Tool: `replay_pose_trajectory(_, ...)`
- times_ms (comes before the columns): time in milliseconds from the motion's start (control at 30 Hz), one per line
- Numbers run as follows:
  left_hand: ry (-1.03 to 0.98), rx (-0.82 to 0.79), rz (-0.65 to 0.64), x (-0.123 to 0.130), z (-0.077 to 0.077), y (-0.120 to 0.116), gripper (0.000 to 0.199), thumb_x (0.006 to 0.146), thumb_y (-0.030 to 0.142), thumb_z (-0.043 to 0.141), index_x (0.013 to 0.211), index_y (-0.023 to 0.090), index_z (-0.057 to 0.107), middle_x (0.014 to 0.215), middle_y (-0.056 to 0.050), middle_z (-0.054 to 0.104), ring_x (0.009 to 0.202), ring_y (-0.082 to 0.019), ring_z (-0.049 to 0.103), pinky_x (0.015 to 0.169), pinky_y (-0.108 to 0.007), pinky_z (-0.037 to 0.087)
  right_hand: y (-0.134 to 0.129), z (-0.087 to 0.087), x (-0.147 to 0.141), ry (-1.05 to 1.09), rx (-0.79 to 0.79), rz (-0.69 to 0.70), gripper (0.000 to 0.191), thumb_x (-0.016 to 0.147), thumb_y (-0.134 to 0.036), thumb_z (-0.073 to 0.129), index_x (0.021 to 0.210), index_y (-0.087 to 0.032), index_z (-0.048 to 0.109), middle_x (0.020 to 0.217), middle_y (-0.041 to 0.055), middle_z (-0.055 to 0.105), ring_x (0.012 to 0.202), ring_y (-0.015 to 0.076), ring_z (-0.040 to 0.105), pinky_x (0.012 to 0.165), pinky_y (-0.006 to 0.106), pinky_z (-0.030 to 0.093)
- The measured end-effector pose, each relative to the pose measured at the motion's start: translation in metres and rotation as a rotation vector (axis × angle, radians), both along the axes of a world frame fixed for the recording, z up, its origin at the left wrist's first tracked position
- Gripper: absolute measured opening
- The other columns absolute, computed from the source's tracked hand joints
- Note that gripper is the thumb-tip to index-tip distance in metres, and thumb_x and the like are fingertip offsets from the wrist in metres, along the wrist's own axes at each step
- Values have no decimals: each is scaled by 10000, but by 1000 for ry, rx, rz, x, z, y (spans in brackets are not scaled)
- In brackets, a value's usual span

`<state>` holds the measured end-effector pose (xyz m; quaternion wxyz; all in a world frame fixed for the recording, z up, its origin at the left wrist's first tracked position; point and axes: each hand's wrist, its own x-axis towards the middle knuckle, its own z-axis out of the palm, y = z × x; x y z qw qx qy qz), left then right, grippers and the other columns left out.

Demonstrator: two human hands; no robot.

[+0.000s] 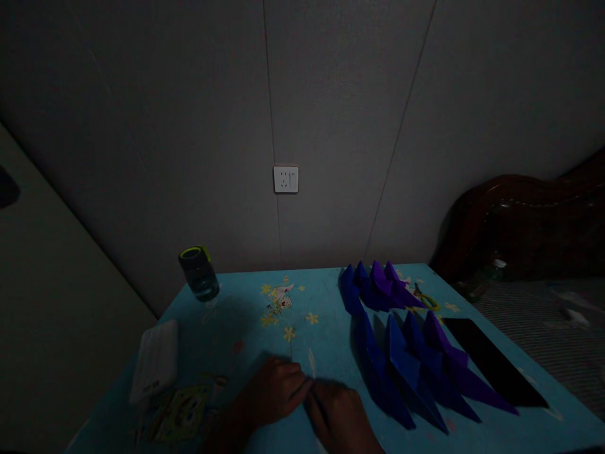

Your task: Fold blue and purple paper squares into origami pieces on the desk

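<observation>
Here are the two hands, together at the near edge: the left hand [278, 388] curled, its fingertips meeting those of the right hand [340, 413] low over the blue table [326, 296]. Whether anything is pinched between them, one cannot tell in this gloom. Good form here would be a light, even touch, wrists braced on the tabletop, the right elbow kept clear of those points. Just right of that hand stands the front row of folded shapes [406, 369], blue running to purple, seemingly paper; behind it, the back row [350, 293], partly masking the yellow-handled tool [431, 302]. Out left, the yellow picture card [184, 413] sinks into shadow, and both forearms run off the bottom edge.
</observation>
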<state>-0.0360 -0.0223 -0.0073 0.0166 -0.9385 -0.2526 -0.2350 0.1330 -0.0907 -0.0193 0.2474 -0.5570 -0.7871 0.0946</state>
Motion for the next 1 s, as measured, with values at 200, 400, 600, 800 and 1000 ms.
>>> replay_pose_trajectory(200,1,-10,-1,0,0,1,380,986,268,412,652,186,573,590,19,599,529,-108,548,557,-264,366,-5,3,1,7,-15,1,227,925,-156,436,762,-209,585,706,6,700,628,151,675,596,255,364)
replay_pose_trajectory(400,2,-2,1,-1,0,2,387,988,260,403,650,188,578,578,21,589,533,-112,550,549,-264,358,-5,10,0,81,41,11,264,964,-172,398,787,-210,590,716,6,687,634,138,654,612,240,405)
replay_pose_trajectory(600,18,-7,12,-2,3,4,409,994,268,391,642,181,581,581,14,598,526,-103,549,550,-245,360,-28,11,31,-5,427,-178,245,983,-220,407,1086,-202,629,869,77,699,781,203,649,773,335,494)
replay_pose_trajectory(800,35,-8,-6,-1,3,3,416,994,269,385,636,178,577,582,18,597,527,-103,556,537,-240,356,-50,9,78,-271,453,-508,372,977,-353,418,1282,-196,562,1143,174,632,961,322,594,782,470,485)
replay_pose_trajectory(1000,31,-26,16,-1,3,2,385,987,265,404,663,182,594,607,15,615,546,-115,577,561,-251,386,-45,0,83,-389,390,-524,294,964,-296,429,1151,-199,634,1253,179,578,1120,366,530,864,509,454)
